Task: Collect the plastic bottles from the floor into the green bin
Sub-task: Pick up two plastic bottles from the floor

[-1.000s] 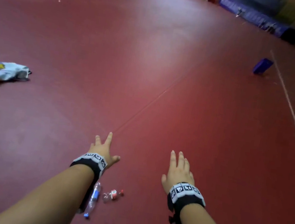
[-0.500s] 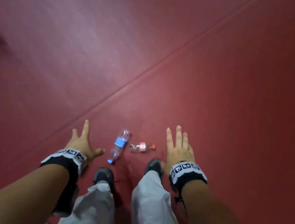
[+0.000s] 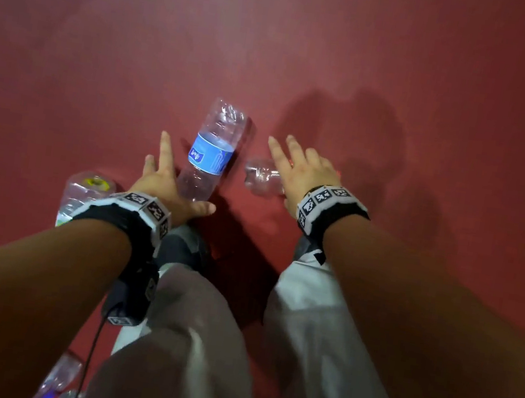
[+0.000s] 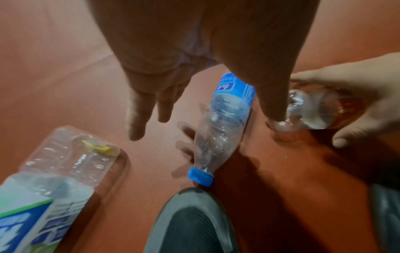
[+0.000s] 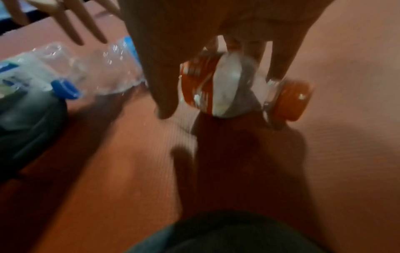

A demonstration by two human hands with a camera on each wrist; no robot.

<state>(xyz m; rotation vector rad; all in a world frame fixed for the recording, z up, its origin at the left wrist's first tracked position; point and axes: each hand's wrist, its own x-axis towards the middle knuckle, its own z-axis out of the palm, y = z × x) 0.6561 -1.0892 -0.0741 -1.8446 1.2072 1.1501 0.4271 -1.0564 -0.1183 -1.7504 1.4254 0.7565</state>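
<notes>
Hands lower than half a second ago, left hand (image 3: 162, 181) fingers spread, over neck end of blue-label bottle (image 3: 211, 154) lying on floor (image 3: 407, 67), right hand (image 3: 305, 174) now over small orange-capped bottle (image 5: 216, 85), thumb and fingers apart either side, not clamped, third bottle (image 3: 84, 194) just left of left hand.

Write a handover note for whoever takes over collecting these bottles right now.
Left hand: open, fingers straight, over the blue-label bottle, not gripping it.
Right hand: thumb and fingers either side of the small red-label bottle; grip unclear.
Also on the floor: a green-and-blue-label bottle to the left, more bottles by the legs.
Done: nothing visibly binned; green bin out of view.
Left: lift these, find the bin, drop them in.
</notes>
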